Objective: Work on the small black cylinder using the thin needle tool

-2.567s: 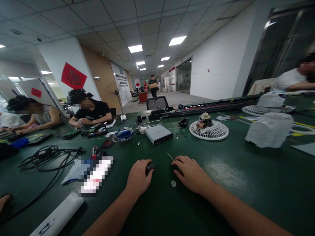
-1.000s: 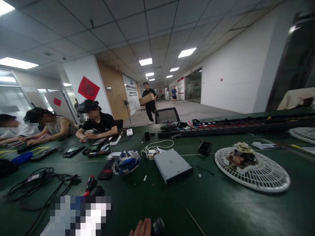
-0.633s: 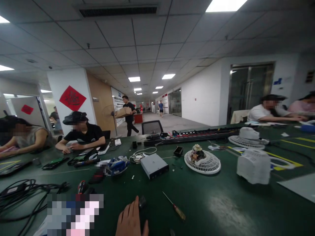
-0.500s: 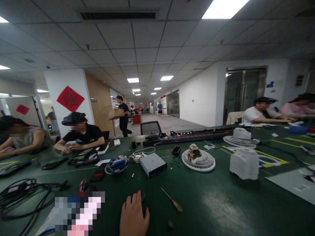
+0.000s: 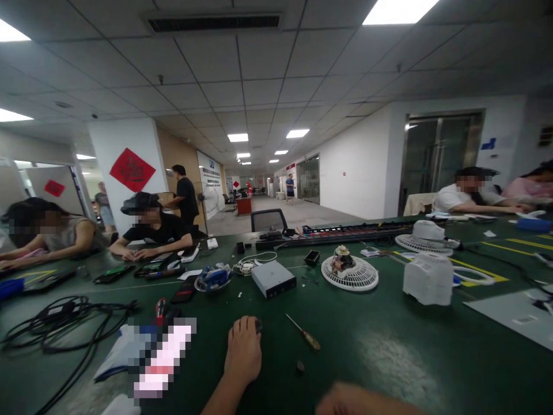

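Note:
My left hand lies palm down on the green table, its fingers curled over a small dark object. Only one end of that object shows past the fingers, so its kind is unclear. At the bottom edge my right hand is smeared by motion, and its fingers cannot be made out. A screwdriver with a yellowish handle lies right of my left hand. Closer to me is a small dark lump. Beyond my left hand sits a grey metal box, like a disc drive.
White fan grilles, one bearing a bared motor, and a white housing stand to the right. Coiled black cables and a red-handled tool lie left. A blue-filled dish is behind. Co-workers sit across the table.
My right hand has come into view at the bottom. My left hand has shifted slightly forward and its thumb is tucked in. A person carrying a box has walked left; the view has tilted slightly.

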The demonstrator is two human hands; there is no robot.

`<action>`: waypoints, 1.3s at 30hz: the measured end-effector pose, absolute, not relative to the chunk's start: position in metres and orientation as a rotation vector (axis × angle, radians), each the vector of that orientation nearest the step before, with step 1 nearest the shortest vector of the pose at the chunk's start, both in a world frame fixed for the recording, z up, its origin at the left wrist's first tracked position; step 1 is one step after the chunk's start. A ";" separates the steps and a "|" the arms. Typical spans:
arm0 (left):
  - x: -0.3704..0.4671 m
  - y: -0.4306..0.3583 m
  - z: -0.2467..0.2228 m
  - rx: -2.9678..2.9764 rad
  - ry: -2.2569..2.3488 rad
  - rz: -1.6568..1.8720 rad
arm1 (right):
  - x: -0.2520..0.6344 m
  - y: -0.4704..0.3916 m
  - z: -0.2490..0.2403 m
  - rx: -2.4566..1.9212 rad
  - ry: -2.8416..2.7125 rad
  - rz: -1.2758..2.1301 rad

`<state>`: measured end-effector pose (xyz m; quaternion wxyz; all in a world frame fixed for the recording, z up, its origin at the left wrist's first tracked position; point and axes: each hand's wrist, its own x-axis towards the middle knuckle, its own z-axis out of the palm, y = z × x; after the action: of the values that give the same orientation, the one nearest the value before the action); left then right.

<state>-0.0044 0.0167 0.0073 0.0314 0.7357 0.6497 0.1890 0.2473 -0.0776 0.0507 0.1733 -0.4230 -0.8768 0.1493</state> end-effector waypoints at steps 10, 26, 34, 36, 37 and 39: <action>-0.003 0.016 0.009 2.258 1.893 0.668 | 0.208 -0.025 0.053 -1.366 -2.574 0.412; 0.011 -0.007 0.022 2.417 1.315 0.740 | 0.206 -0.002 0.020 -1.142 -1.860 0.666; 0.008 -0.010 0.031 2.599 1.221 0.649 | 0.207 -0.002 0.025 -1.139 -1.934 0.519; 0.008 -0.009 0.031 2.658 1.151 0.613 | 0.209 -0.001 0.027 -1.214 -1.925 0.465; 0.008 -0.008 0.030 2.674 1.117 0.610 | 0.209 0.000 0.028 -1.254 -1.918 0.446; 0.008 -0.007 0.030 2.669 1.074 0.626 | 0.211 0.000 0.029 -1.327 -1.923 0.422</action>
<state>0.0075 -0.0073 0.0300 0.0983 0.9022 0.3628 0.2117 0.2114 0.0002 0.0291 0.3743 -0.5183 -0.7510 0.1650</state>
